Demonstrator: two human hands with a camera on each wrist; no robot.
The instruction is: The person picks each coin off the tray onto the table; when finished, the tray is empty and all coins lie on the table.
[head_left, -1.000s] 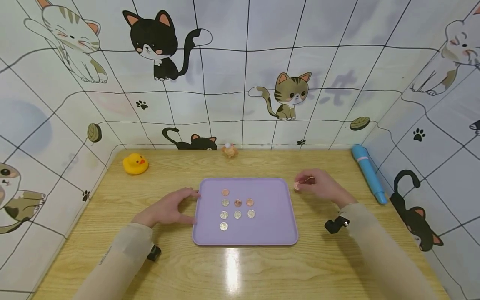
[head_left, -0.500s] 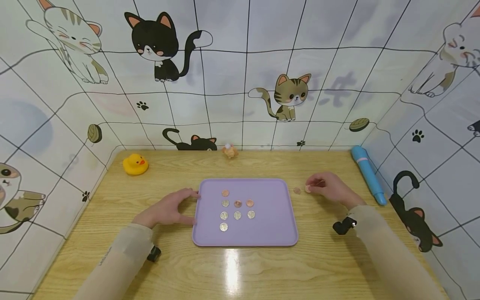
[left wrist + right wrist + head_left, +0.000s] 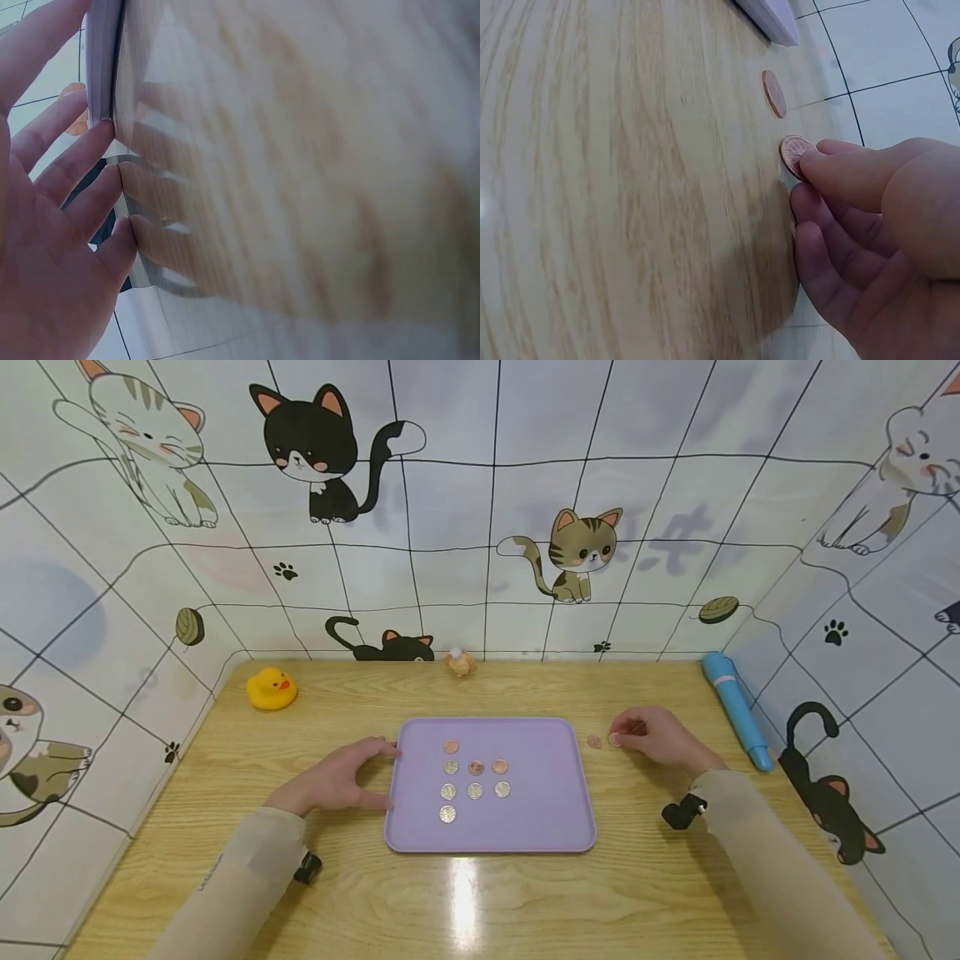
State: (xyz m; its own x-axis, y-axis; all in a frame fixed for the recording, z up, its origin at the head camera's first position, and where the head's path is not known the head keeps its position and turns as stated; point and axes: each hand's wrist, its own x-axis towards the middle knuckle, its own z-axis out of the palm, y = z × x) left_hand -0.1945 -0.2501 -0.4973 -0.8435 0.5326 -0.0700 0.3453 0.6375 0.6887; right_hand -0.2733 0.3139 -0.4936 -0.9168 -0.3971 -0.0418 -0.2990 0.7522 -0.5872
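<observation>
My left hand (image 3: 337, 777) rests at the left edge of a purple tray (image 3: 547, 827), thumb and fingers spread against its rim. In the left wrist view the left hand (image 3: 60, 240) has its fingers extended, with the tray's rim (image 3: 103, 67) beside them. Several silver coins (image 3: 475, 790) and copper coins (image 3: 476, 767) lie on the tray. Right of the tray, my right hand (image 3: 656, 739) pinches a copper coin (image 3: 796, 156) low at the tabletop, the thumb on its face. Another copper coin (image 3: 775, 94) lies on the table between that hand and the tray.
A yellow rubber duck (image 3: 272, 688) sits at the back left of the wooden table (image 3: 360, 893). A small orange figure (image 3: 459, 662) is at the back edge. A blue stick-shaped object (image 3: 738, 710) lies along the right side. Cat-patterned sheets surround the table.
My right hand has moved right, leaving one copper coin on the table beside the tray, and now holds another copper coin just right of it. My left hand stays put.
</observation>
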